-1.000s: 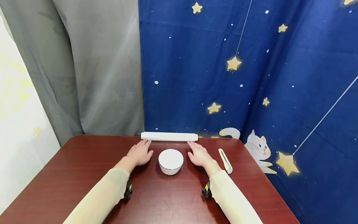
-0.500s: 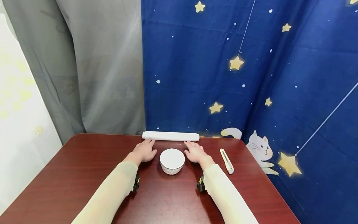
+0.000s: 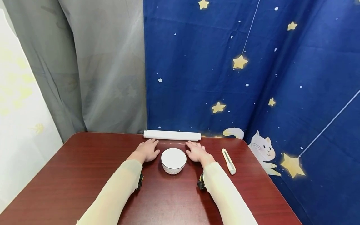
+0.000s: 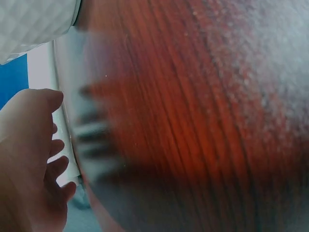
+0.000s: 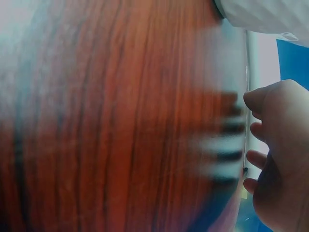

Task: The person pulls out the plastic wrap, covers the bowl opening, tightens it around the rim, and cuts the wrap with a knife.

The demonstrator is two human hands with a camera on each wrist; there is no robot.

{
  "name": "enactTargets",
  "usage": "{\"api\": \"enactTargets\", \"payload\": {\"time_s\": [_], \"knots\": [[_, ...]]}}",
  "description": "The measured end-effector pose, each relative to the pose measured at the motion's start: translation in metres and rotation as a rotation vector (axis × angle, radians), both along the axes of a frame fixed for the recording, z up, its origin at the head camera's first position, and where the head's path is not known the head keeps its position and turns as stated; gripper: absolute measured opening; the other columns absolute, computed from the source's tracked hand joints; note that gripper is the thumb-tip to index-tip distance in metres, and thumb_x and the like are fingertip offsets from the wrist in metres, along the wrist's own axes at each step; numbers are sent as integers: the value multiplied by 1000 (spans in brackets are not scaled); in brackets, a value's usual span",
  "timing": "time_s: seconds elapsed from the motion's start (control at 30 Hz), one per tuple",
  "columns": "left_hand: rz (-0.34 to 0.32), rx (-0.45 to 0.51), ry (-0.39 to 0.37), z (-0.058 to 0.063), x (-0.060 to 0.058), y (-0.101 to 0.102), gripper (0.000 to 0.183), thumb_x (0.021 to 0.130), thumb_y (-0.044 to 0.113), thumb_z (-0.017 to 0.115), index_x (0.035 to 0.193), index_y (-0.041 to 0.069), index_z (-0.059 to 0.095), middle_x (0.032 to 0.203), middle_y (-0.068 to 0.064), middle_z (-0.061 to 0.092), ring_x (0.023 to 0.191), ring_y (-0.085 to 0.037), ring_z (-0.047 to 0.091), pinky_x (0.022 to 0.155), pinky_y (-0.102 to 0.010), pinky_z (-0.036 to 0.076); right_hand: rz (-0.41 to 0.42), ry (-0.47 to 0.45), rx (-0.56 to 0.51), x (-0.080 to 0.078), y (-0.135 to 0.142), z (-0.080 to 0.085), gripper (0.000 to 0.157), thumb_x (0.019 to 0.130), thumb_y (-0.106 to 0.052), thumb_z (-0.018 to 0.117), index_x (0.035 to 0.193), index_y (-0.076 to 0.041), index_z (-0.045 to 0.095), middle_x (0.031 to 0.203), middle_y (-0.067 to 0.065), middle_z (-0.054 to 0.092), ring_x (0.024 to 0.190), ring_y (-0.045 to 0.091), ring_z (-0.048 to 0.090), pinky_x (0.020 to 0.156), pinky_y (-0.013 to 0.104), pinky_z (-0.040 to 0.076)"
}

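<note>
A white bowl (image 3: pixel 173 161) with a textured outside stands upright on the table, between my two hands. My left hand (image 3: pixel 147 150) reaches flat and low to its left, fingers extended towards a white roll (image 3: pixel 172 135) at the far edge. Mirroring it on the right, my right hand (image 3: pixel 197 151) lies with its fingers extended and thumb towards the bowl. A faint shiny line runs between the fingertips, like the edge of clear film. In the left wrist view the thumb stands apart from the fingers; in the right wrist view the fingers are slightly bent. Neither hand touches the bowl.
A white box cutter (image 3: pixel 229 162) lies right of the right hand. The dark red wooden table (image 3: pixel 92 175) ends just behind the roll. Beyond it hang a grey curtain (image 3: pixel 109 68) and a blue starry curtain (image 3: pixel 191 62).
Both hands have drawn slightly inward, closer to the bowl. The bowl, roll and box cutter keep their places on the table; the head view has shifted a little.
</note>
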State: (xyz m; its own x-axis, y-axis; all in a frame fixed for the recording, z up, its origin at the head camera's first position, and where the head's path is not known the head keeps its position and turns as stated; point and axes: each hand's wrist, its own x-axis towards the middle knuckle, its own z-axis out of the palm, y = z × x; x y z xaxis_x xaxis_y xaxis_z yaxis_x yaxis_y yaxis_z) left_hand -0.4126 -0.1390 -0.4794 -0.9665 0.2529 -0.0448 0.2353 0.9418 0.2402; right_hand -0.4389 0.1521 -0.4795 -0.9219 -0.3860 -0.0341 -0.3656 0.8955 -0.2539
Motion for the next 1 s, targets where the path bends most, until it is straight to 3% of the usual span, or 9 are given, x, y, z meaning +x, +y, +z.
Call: {"api": "enactTargets", "payload": {"time_s": [0.13,0.33,0.57,0.77,1.0], "knots": [[19,0,-34,-1,1,-1,67,112,36,54,168,1,40,177,-24,34,167,-42,29,134,-64,24,1,-11,5,-1,-3,3,58,114,-28,51,169,-12,42,178,11,38,163,42,33,123,62,32],[17,4,-65,-5,2,-3,64,113,35,53,167,3,41,176,-23,37,166,-43,30,133,-66,23,-3,-13,17,-13,1,-10,59,114,-30,48,170,-12,41,177,12,40,164,41,32,123,63,31],[-5,26,-29,-4,3,-3,59,114,29,51,164,0,45,172,-25,42,164,-43,35,132,-65,27,-9,22,2,-2,-1,1,55,113,-24,51,166,-9,47,171,15,48,160,39,39,123,63,33],[-13,49,8,-5,3,-4,53,113,20,53,159,-4,49,166,-27,50,159,-42,42,129,-65,32,-2,68,38,-4,-4,0,53,112,-21,54,164,-9,51,169,15,50,160,36,41,122,61,36],[-30,28,29,-2,2,-4,49,112,14,54,157,-6,51,160,-29,51,153,-43,49,126,-62,37,4,117,65,-1,-3,-4,46,110,-19,57,154,-8,62,148,12,59,146,34,50,114,57,41]]}}
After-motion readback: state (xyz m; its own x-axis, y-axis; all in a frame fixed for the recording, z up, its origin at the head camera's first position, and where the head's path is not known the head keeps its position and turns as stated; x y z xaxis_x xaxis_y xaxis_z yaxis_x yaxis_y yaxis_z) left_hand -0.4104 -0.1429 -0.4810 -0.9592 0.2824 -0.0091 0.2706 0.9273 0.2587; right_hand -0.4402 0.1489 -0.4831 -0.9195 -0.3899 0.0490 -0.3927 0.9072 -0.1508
